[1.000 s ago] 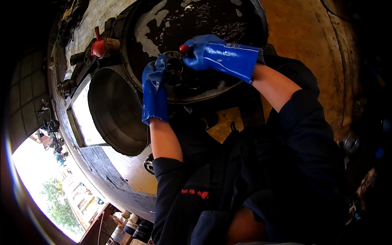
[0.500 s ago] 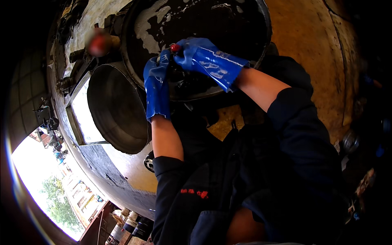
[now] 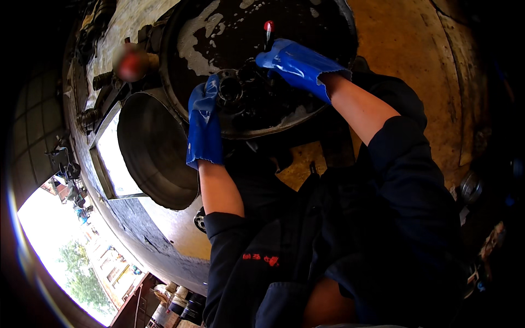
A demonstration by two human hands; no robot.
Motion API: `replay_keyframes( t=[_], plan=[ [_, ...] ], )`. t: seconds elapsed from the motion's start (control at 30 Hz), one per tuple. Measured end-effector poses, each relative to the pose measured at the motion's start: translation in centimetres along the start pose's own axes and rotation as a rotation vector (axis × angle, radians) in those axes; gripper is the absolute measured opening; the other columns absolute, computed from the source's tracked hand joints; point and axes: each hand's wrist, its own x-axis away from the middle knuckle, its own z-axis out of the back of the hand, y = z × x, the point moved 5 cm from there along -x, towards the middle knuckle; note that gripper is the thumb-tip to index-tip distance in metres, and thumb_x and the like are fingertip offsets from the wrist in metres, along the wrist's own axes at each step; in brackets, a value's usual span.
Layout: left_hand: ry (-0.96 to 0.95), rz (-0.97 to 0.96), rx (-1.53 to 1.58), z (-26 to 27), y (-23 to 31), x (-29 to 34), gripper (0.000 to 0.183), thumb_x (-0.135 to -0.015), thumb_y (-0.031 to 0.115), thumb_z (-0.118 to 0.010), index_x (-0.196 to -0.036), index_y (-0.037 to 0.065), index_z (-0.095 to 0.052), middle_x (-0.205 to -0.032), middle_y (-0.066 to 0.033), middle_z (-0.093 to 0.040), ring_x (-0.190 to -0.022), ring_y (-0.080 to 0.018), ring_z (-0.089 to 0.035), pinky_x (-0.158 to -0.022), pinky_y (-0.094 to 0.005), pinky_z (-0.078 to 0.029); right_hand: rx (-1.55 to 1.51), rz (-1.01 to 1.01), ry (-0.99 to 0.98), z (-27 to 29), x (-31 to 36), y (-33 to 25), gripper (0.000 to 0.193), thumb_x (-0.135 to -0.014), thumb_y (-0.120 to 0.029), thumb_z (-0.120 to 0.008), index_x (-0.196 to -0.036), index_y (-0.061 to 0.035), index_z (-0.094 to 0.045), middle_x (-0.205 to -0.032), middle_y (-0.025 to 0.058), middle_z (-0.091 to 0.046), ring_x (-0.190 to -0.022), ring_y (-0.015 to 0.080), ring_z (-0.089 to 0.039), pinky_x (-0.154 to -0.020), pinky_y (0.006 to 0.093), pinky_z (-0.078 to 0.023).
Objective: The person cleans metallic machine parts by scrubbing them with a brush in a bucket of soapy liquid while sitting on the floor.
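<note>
My left hand point(image 3: 204, 95), in a long blue rubber glove, is closed on the near left side of a large round basin point(image 3: 174, 101). Its fingers grip the edge of a dark, wet ring-shaped part point(image 3: 230, 87) with a round opening. My right hand point(image 3: 279, 57), gloved the same way, is closed on a slim tool point(image 3: 268, 31) over the middle of the basin. The tool's red end points away from me; the rest is hidden in the fist, so its kind is unclear. Dark liquid point(image 3: 246, 27) with pale foamy patches fills the basin. Black shapes under my hands are hard to make out.
An open, empty-looking round metal drum point(image 3: 158, 147) stands left of the basin, beside a pale square frame point(image 3: 109, 158). Yellowish stained floor point(image 3: 404, 82) lies to the right. Several cans point(image 3: 183, 306) stand at the lower left.
My right hand has moved right, away from the left hand, and the tool's red end now points up and away. The ring-shaped part has come into plain view; my left hand has shifted slightly.
</note>
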Motion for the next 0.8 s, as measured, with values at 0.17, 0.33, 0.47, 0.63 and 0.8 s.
replay_keyframes(
  t=[0.17,0.33,0.47,0.63,0.8],
  plan=[
    [-0.101,-0.017,0.020,0.2,-1.2,-1.5,0.057,-0.104,0.050,-0.060,-0.117,-0.005,-0.068,-0.088,-0.0068,-0.069,-0.069,-0.0152,-0.061,-0.062,-0.0332,-0.049,-0.039,0.635,0.178,-2.2,1.1,-0.2,0.020,-0.096,-0.004,-0.054,-0.108,-0.0054,-0.070,-0.099,0.0168,-0.072,-0.091,0.0308,-0.070,-0.080,0.0390,-0.055],
    [-0.006,0.033,0.188,-1.1,-1.4,-1.4,0.055,-0.103,0.051,-0.061,-0.103,-0.003,-0.070,-0.079,-0.0052,-0.066,-0.064,-0.0128,-0.058,-0.058,-0.0298,-0.046,-0.949,0.088,-0.148,-7.7,-5.1,3.4,0.036,-0.099,0.004,-0.051,-0.132,-0.0028,-0.064,-0.119,0.0143,-0.072,-0.100,0.0239,-0.071,-0.095,0.0345,-0.057],
    [-0.080,-0.044,0.191,-0.8,-1.6,-1.7,0.052,-0.103,0.050,-0.062,-0.099,-0.002,-0.071,-0.074,-0.0033,-0.063,-0.061,-0.0125,-0.056,-0.057,-0.0302,-0.045,-0.034,0.621,0.048,-6.0,-4.8,2.2,0.027,-0.103,-0.004,-0.051,-0.122,-0.0055,-0.070,-0.108,0.0117,-0.075,-0.095,0.0235,-0.071,-0.088,0.0355,-0.057],
    [-0.042,-0.007,0.161,-0.5,-0.6,-0.7,0.052,-0.103,0.049,-0.062,-0.096,-0.002,-0.071,-0.073,-0.0030,-0.063,-0.060,-0.0121,-0.056,-0.056,-0.0307,-0.045,0.189,0.581,-0.015,-3.5,-0.7,-4.0,0.021,-0.097,-0.019,-0.059,-0.101,-0.0047,-0.074,-0.095,0.0166,-0.072,-0.087,0.0323,-0.069,-0.078,0.0380,-0.053],
    [-0.110,-0.040,0.129,-0.5,-3.8,-3.6,0.054,-0.102,0.049,-0.064,-0.105,-0.004,-0.071,-0.079,-0.0058,-0.068,-0.065,-0.0130,-0.060,-0.059,-0.0304,-0.048,0.652,0.229,-0.071,-7.2,-2.6,-5.8,0.029,-0.090,-0.028,-0.069,-0.111,-0.0079,-0.076,-0.106,0.0129,-0.076,-0.098,0.0336,-0.074,-0.080,0.0435,-0.059]
  ],
)
